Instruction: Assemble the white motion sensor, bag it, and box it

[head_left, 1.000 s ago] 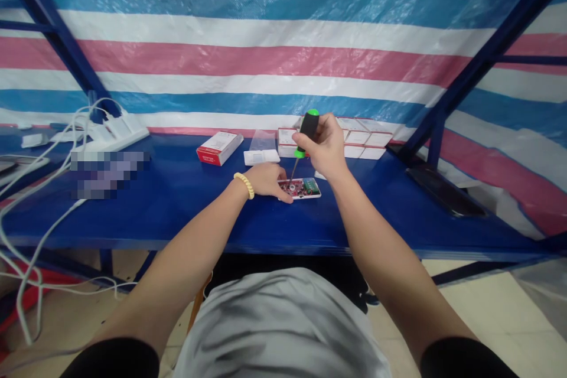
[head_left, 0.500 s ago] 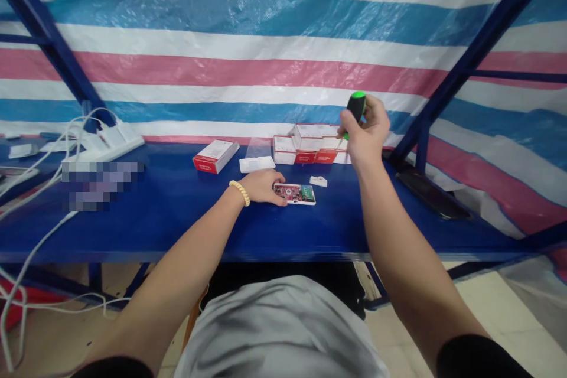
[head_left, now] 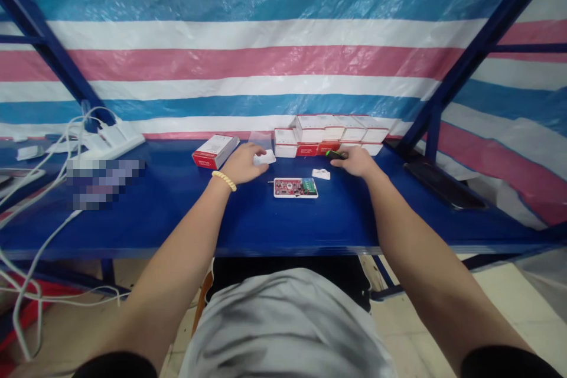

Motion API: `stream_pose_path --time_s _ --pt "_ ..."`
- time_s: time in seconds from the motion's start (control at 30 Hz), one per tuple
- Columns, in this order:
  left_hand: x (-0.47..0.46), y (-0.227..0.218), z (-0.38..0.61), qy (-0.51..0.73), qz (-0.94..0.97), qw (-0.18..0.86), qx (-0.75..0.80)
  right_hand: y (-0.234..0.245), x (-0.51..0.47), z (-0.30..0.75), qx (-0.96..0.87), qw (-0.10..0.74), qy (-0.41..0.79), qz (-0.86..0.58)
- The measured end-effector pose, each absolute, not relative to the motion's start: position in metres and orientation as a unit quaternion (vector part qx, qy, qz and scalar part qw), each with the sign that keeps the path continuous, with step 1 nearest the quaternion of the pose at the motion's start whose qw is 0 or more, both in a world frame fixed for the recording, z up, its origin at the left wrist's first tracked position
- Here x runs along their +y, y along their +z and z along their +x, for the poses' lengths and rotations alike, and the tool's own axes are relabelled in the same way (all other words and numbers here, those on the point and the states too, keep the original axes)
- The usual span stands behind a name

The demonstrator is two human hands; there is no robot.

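A white rectangular device case (head_left: pixel 296 195) lies on the table with its red circuit board (head_left: pixel 290 187) and a green part (head_left: pixel 309 185) exposed. My left hand (head_left: pixel 243 164), with a yellow coiled band at the wrist, reaches over a white plastic cover (head_left: pixel 266 157). Its thumb and fingers are spread around the cover, which the hand partly hides. My right hand (head_left: pixel 358 161) is closed around a black and green screwdriver (head_left: pixel 335 155), held low near the tabletop in front of the boxes. Between the case and that hand sits a small white plastic part (head_left: pixel 321 174).
Red and white boxes (head_left: pixel 330 130) are stacked at the back; another box (head_left: pixel 215 151) lies left of my left hand. A white power strip (head_left: pixel 117 140) with cables stands far left. A dark flat object (head_left: pixel 445 185) rests at the right. Striped sheeting (head_left: pixel 257 65) hangs behind the blue table (head_left: pixel 177 212).
My left hand has let go of the device case and moved up-left to the white cover. My right hand has lowered the screwdriver from above the boxes to near the tabletop.
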State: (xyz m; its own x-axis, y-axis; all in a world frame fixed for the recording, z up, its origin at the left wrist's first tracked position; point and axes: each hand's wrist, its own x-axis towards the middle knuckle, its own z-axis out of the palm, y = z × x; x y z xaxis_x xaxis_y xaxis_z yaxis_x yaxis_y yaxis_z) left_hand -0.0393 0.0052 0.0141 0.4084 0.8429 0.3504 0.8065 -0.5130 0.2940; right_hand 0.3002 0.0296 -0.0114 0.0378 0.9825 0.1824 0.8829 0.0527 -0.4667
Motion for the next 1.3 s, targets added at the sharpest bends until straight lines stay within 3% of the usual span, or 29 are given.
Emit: stream_pose_path --time_s 0.13,0.33,0.5,0.57,0.67,0.77,0.93,1.1,1.2,1.3 --pt "0.016 0.007 -0.050 0.198 0.796 -0.022 0.571 -0.015 0.033 0.301 -0.662 0.224 0.095 -0.709" --pt "0.028 -0.012 -0.051 0.141 0.767 -0.007 0.626 -0.003 0.022 0.276 -0.672 0.287 0.049 -0.682" --pt "0.026 -0.005 -0.050 0.285 0.764 -0.010 0.580 0.002 0.009 0.244 -0.750 0.344 0.024 -0.565" --pt "0.021 0.003 -0.045 0.384 0.742 0.054 0.547 0.001 0.006 0.235 -0.768 0.369 0.000 -0.524" --pt "0.012 0.010 -0.032 0.489 0.681 0.294 0.460 -0.001 0.000 0.223 -0.802 0.398 -0.018 -0.444" --pt "0.002 0.011 -0.017 0.507 0.593 0.503 0.372 0.000 -0.007 0.212 -0.842 0.404 -0.038 -0.355" --pt "-0.007 0.010 -0.004 0.480 0.544 0.602 0.333 0.004 -0.017 0.199 -0.889 0.361 -0.038 -0.280" --pt "0.000 0.012 -0.008 0.483 0.564 0.583 0.330 0.012 -0.021 0.205 -0.864 0.372 0.038 -0.337" --pt "0.005 0.013 -0.020 0.489 0.626 0.465 0.391 0.019 -0.020 0.217 -0.842 0.334 0.137 -0.401" --pt "0.006 0.011 -0.031 0.420 0.728 0.334 0.426 0.023 -0.019 0.226 -0.840 0.261 0.208 -0.428"
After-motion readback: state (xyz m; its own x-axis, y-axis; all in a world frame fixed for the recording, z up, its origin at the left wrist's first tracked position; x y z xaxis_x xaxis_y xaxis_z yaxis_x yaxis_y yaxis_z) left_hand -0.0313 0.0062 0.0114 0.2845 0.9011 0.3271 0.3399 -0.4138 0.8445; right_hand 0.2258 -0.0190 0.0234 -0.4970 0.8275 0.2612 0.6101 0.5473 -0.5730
